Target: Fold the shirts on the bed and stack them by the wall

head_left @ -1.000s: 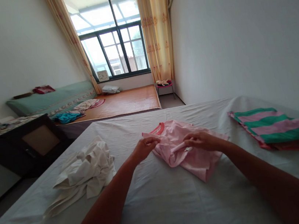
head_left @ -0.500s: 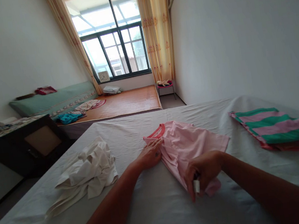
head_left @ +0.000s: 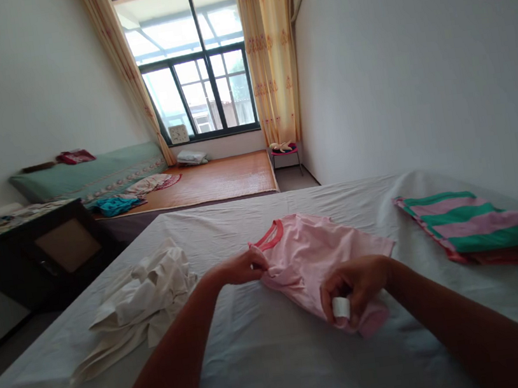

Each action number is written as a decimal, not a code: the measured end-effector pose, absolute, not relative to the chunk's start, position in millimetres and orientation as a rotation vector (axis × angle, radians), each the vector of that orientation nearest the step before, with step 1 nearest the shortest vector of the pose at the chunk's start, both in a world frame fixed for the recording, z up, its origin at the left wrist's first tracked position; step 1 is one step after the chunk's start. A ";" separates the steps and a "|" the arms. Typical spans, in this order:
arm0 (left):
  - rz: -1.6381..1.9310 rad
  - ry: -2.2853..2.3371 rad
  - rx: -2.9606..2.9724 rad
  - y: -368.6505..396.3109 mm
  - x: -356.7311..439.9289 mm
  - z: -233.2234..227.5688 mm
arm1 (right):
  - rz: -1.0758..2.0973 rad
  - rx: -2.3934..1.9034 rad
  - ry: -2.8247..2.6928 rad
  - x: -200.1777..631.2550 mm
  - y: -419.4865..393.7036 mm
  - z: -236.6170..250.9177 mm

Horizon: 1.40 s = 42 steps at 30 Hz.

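A pink T-shirt [head_left: 318, 252] with a red neckband lies on the white bed sheet [head_left: 282, 358] in front of me. My left hand [head_left: 243, 267] pinches the shirt's left edge just below the neckband. My right hand [head_left: 354, 283] grips the shirt's near bottom corner, with a white band showing on one finger. Both hands have the cloth bunched and slightly raised off the sheet.
A crumpled white garment [head_left: 143, 297] lies to the left on the bed. A folded green and pink striped cloth [head_left: 473, 228] sits at the right by the wall. Beyond are a dark cabinet [head_left: 40, 253], a second bed with a mat [head_left: 209, 180], and a small stool [head_left: 284, 150].
My right hand moved from the shirt's middle down to its near corner and took hold there. My left hand went from flat on the shirt's edge to pinching and lifting it.
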<state>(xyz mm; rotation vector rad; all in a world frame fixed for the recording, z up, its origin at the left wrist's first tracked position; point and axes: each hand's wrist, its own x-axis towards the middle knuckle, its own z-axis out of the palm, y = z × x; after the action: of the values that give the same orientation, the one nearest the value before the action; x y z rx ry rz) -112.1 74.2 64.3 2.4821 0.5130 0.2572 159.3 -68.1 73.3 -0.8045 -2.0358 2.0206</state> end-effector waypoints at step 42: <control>1.098 1.390 2.361 206.4 -61.8 84.6 | -0.104 -1.773 -1.715 283.7 46.3 100.5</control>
<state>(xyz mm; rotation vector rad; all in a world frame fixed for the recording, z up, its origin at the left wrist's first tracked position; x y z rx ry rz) -61.8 206.4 84.6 2.3614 1.3898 1.0983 283.7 46.3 100.5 -1.7731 -1.7152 -0.1044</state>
